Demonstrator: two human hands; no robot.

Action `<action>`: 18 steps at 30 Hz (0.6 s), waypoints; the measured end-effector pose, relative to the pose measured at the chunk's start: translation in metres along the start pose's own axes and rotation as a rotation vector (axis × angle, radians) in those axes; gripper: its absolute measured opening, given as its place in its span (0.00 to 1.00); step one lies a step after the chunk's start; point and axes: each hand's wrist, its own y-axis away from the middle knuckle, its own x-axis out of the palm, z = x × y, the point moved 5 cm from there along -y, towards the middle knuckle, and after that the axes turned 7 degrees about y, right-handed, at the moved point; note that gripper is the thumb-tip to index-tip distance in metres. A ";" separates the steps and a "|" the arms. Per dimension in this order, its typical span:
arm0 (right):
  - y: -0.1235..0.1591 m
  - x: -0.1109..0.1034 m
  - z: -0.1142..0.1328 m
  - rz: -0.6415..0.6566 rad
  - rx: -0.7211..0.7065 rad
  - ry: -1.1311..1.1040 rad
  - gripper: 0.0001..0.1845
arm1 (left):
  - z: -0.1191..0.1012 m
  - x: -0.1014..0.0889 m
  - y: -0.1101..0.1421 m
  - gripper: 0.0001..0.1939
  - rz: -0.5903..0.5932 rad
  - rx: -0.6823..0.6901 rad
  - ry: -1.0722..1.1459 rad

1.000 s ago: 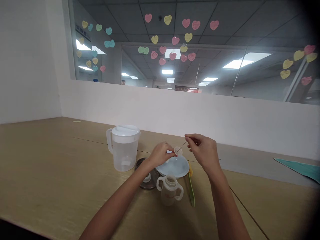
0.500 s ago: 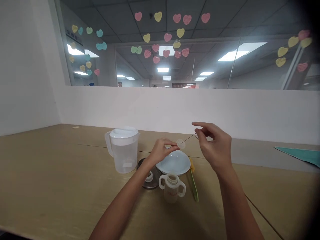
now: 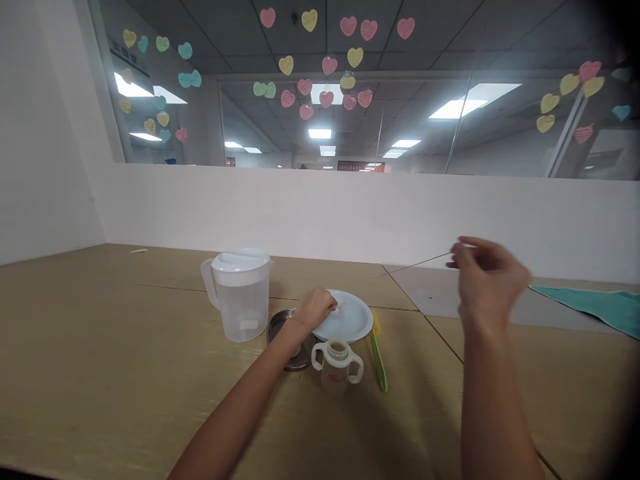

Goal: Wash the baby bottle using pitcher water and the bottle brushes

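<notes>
My left hand is over the left side of a pale blue-white bowl, its fingers closed. A small translucent piece, round and flat half a second ago, shows at the fingertips inside the bowl. Raised to the right, my right hand is slightly blurred and pinches a long thin wire-like rod that points left. Below the bowl stands a clear two-handled baby cup without a lid. Under my left forearm is a round metal lid or tray, partly hidden.
A translucent lidded pitcher stands left of the bowl. A brush with a green handle and yellow head lies right of the bowl. At the far right is a teal cloth. A white wall with a window runs along the back.
My right hand has moved right, drawing the rod away from the translucent piece. My left hand has gone down with that piece to the bowl. The view has shifted slightly.
</notes>
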 end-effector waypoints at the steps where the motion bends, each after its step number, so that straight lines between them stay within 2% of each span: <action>1: 0.002 0.012 -0.017 0.096 0.055 0.026 0.11 | 0.003 0.005 0.000 0.10 0.010 -0.013 0.005; 3: 0.013 0.037 -0.048 0.283 0.132 0.128 0.12 | 0.007 0.014 0.000 0.10 0.027 -0.029 0.025; 6: 0.037 0.068 -0.081 0.494 0.159 0.281 0.13 | 0.015 0.025 0.001 0.08 0.073 -0.039 0.085; 10: 0.067 0.090 -0.100 0.589 0.079 0.427 0.14 | 0.022 0.030 0.004 0.08 0.145 -0.030 0.229; 14: 0.091 0.104 -0.113 0.714 0.004 0.591 0.16 | 0.022 0.032 0.004 0.08 0.227 -0.035 0.418; 16: 0.099 0.107 -0.118 0.757 -0.002 0.643 0.16 | 0.023 0.031 0.002 0.10 0.207 -0.056 0.507; 18: 0.105 0.108 -0.121 0.801 0.001 0.688 0.14 | 0.024 0.027 -0.002 0.13 0.136 -0.081 0.583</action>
